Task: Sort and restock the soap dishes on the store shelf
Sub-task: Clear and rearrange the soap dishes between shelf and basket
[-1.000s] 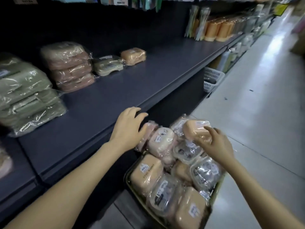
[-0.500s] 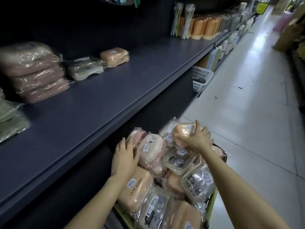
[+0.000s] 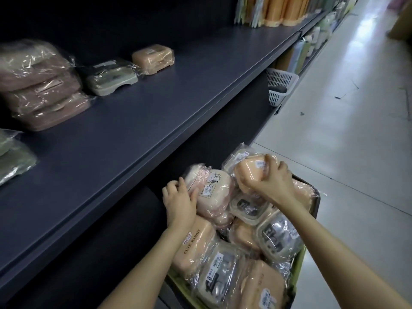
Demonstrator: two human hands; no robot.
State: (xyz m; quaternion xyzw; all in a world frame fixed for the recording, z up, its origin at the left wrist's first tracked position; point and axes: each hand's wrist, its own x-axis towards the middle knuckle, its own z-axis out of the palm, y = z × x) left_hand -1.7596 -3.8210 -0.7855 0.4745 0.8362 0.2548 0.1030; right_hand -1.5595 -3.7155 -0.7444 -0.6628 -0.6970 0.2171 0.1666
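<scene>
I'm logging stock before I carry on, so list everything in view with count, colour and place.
shelf: one, dark blue-grey, left
pink stack: one, wrapped, shelf left
green dishes: few, far-left shelf edge
grey-green dish: one, beside pink stack
orange shelf dish: one, right of grey-green dish
orange cups: several, shelf's far end
basket: one, white, under shelf
bin: one, below shelf, heaped with many wrapped dishes
floor: pale, right
left hand: grips pink dish in bin
right hand: grips orange dish over bin

I note dim light overall; the shelf [image 3: 156, 103] recess is nearly black. Bright glare on the floor [image 3: 367, 41] far right. The wrapped stack [image 3: 38, 85] at left edge is smeared, wide-angle bending evident.
</scene>
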